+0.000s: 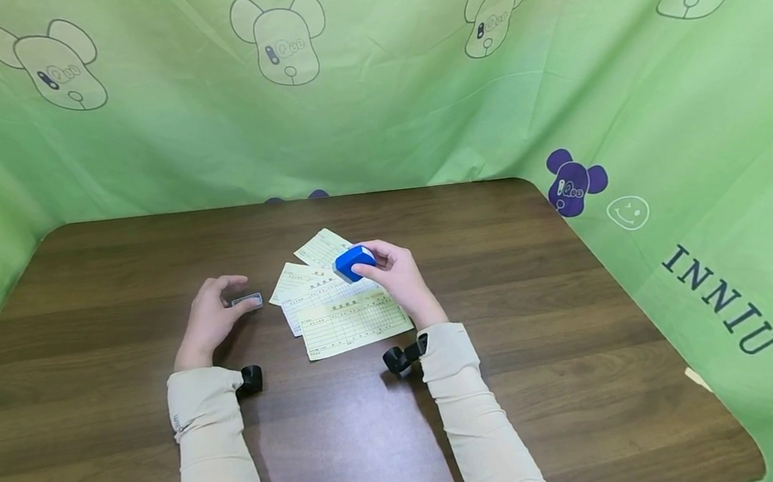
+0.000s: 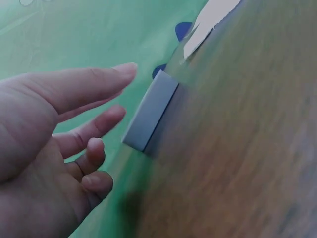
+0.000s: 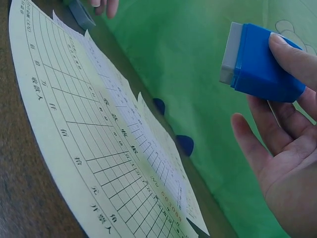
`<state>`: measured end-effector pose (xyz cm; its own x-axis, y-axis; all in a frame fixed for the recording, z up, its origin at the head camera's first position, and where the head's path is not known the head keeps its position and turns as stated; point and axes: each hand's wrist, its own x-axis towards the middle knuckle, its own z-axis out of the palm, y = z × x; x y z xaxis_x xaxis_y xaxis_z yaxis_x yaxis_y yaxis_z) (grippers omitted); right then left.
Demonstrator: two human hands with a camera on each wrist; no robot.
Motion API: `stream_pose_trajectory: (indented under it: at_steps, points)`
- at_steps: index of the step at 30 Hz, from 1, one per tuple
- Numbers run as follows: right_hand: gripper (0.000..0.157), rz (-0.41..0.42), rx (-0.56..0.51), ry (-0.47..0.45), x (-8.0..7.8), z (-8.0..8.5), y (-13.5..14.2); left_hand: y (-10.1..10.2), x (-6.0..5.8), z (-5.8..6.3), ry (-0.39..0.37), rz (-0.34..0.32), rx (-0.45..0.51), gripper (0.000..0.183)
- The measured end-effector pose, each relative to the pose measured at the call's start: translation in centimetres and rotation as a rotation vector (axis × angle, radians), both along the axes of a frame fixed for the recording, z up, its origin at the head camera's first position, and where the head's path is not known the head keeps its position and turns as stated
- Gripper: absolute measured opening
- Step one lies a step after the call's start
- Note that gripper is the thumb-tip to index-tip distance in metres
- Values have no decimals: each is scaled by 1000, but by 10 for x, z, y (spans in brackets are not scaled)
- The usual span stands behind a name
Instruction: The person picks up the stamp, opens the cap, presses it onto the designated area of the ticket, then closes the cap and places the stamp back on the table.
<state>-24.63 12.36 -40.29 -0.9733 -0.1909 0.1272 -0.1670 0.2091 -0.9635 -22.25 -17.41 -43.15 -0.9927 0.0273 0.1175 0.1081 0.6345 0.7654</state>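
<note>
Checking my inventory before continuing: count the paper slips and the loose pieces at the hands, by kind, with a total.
Paper slips: 4 visible
Blue block: 1
Grey rectangular piece: 1
Total: 6

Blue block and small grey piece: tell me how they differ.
Place: the blue block is held by the right hand above the papers, while the grey piece lies on the table beside the left hand.
Colour: the blue block is mostly blue with a pale grey end; the grey piece looks grey throughout.
Shape: the blue block is chunky, whereas the grey piece is low and slim.
Both are boxy and show some grey.
</note>
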Motion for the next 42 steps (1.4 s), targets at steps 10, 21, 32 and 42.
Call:
stream_pose_trajectory:
  at_steps: [10,21,32,42]
  points:
    - [37,-21,-66,-60,-1,-6,0,33,-5,5,95,-93,142,30]
    - [36,-34,-233,-135,4,-24,10,71,-4,4,22,-314,172,26]
    - [38,-25,-261,-127,12,-33,24,85,2,-2,6,-437,158,24]
    - [36,1,-309,-144,16,-39,33,90,8,-6,-30,-463,130,25]
